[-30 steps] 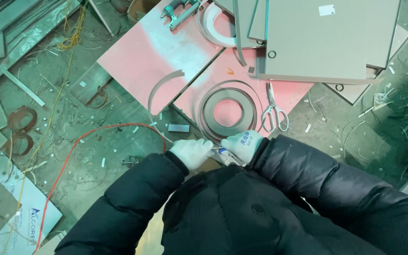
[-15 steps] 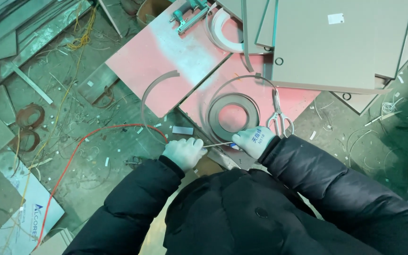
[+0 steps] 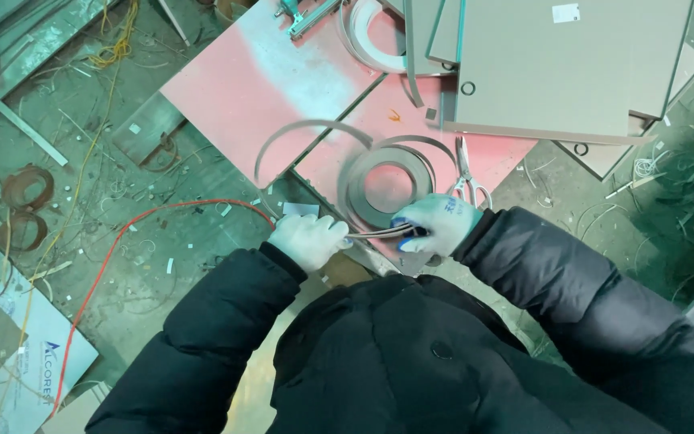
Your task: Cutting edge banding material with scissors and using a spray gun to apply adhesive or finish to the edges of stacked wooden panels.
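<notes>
1. Metal strip (image 3: 375, 234): a thin grey band stretched between both gloved hands, just in front of the dark jacket.
2. Left hand (image 3: 308, 240): fingers curled shut on one strip end.
3. Right hand (image 3: 435, 225): fingers pinching the other end.
4. Coil of strip (image 3: 387, 185): on a pink board (image 3: 259, 80), just beyond the hands.
5. Scissors (image 3: 469, 181): beside the coil.
6. Grey panels (image 3: 556, 72): farthest, overlapping the board.
7. Red cable (image 3: 122, 241): on the littered floor, left.

Single view, head-worn camera, looking steeply down over black jacket (image 3: 411, 362) at floor. Hands (image 3: 379, 233) close below lens, centre frame. Pink board (image 3: 267, 88) just beyond hands, top of frame. Grey panel (image 3: 572, 72) right of board. Red cable (image 3: 122, 241) left of board.
</notes>
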